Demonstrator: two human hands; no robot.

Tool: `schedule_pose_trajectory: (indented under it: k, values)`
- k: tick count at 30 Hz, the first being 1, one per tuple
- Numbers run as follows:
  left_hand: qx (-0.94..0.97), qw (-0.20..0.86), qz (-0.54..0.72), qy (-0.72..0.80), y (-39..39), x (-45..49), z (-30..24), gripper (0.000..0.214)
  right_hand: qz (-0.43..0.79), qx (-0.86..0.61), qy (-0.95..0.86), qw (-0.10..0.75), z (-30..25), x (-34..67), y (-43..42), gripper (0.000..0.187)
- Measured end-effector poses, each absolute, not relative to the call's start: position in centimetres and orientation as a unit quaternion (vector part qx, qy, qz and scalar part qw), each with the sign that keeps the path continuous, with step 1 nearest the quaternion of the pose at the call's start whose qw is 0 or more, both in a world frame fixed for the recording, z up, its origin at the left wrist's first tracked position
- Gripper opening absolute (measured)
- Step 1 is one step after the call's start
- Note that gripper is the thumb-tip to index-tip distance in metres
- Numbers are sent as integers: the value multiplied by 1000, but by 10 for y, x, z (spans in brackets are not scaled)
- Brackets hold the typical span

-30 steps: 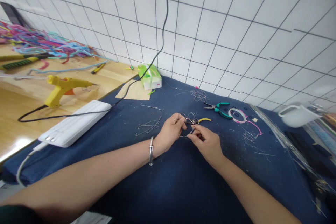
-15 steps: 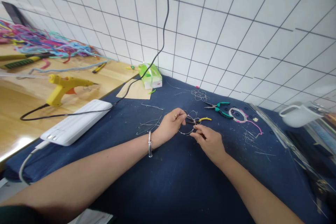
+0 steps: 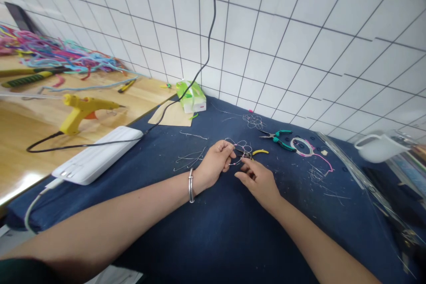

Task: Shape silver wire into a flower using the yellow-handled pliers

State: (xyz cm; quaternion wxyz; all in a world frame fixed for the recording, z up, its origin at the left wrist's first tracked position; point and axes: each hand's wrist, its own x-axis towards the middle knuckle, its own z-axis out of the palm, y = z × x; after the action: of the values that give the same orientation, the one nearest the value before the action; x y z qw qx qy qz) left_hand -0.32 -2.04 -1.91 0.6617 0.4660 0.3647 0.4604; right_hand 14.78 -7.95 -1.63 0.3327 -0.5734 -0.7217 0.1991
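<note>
A flower-shaped wire loop piece (image 3: 246,144) with small pinkish spots is pinched at its left side by my left hand (image 3: 216,162), whose fingers are closed. At the lower right of the wire, my right hand (image 3: 261,182) has its thumb and forefinger apart; the fingertips are close to the wire, and I cannot tell whether they touch it. Behind the piece lies a tool with a yellow handle (image 3: 260,151), partly hidden. Green-handled needle-nose pliers (image 3: 278,137) lie farther right.
Another wire flower (image 3: 253,120) rests near the tiled wall. Loose wires (image 3: 189,159) lie left of my hands, and a wire coil (image 3: 301,146) lies right. A glue gun (image 3: 81,111), white power strip (image 3: 100,155), tissue pack (image 3: 193,97) and mug (image 3: 379,145) stand around.
The wire flower has turned, with more of its loops showing above my hands. My right thumb and forefinger have spread apart from their pinch at the wire.
</note>
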Motion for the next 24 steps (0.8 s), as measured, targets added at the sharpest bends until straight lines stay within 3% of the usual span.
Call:
schedule_pose_trajectory:
  k: [3, 11, 17, 24]
  values:
    - [478, 653, 452, 375, -26, 1, -19, 21, 226, -585, -694, 354, -16, 140, -81, 50]
    - [490, 673, 433, 346, -30, 0, -17, 24, 226, -582, -670, 401, -11, 144, -82, 20]
    - [435, 749, 392, 310, -23, -9, -11, 28, 341, -587, -613, 405, -7, 159, -75, 24]
    - [491, 741, 321, 327, -15, -15, -6, 13, 438, -550, -538, 465, -14, 164, -70, 24]
